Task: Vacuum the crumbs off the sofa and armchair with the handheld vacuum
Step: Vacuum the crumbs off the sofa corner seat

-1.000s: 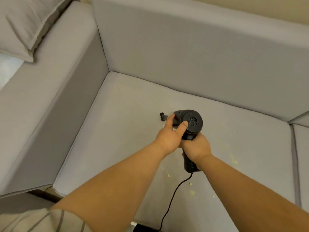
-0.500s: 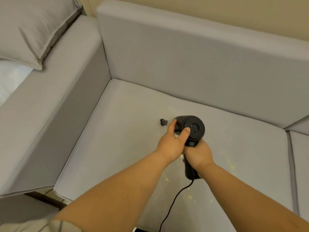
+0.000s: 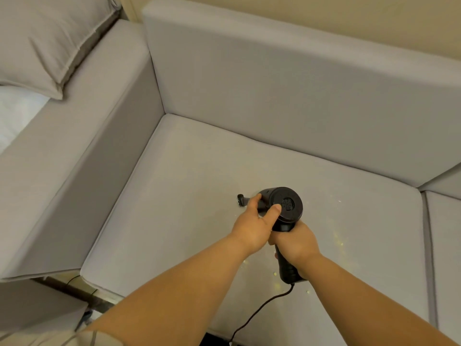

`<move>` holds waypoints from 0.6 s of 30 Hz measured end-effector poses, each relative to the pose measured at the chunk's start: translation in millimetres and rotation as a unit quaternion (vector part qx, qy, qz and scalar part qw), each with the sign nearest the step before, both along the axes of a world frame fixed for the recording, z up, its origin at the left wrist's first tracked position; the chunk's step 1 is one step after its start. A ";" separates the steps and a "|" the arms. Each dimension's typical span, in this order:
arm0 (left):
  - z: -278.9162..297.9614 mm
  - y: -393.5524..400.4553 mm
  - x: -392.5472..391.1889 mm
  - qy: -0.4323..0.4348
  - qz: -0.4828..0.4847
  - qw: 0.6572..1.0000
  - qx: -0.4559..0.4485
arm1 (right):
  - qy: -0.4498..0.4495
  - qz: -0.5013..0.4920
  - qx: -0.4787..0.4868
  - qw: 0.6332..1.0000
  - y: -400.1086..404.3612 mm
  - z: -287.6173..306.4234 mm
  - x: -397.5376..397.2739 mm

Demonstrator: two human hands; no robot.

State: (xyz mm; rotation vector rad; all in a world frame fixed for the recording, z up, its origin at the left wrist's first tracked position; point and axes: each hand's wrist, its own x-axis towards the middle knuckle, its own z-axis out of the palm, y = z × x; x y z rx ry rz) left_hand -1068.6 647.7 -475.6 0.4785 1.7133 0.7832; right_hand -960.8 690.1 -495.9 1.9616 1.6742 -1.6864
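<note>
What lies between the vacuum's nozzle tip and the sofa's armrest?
Bare grey seat cushion in the head view, from the black handheld vacuum's nozzle tip to the grey armrest; no crumbs visible.

Bare seat cushion [image 3: 174,196] lies free toward nine o'clock up to the armrest [image 3: 82,156]; the backrest [image 3: 274,101] walls off twelve o'clock.

Both arms extended forward, hands close together.
Right hand [image 3: 294,242] wrapped in a fist grip, knuckles up; left hand [image 3: 252,228] just beside it, touching, thumb and index finger curled in a loose grip.
</note>
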 end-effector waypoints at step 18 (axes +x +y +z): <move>1.9 -20.4 25.6 0.005 0.013 1.000 -0.006 | 0.010 0.067 -0.003 0.998 -7.5 -6.6 24.3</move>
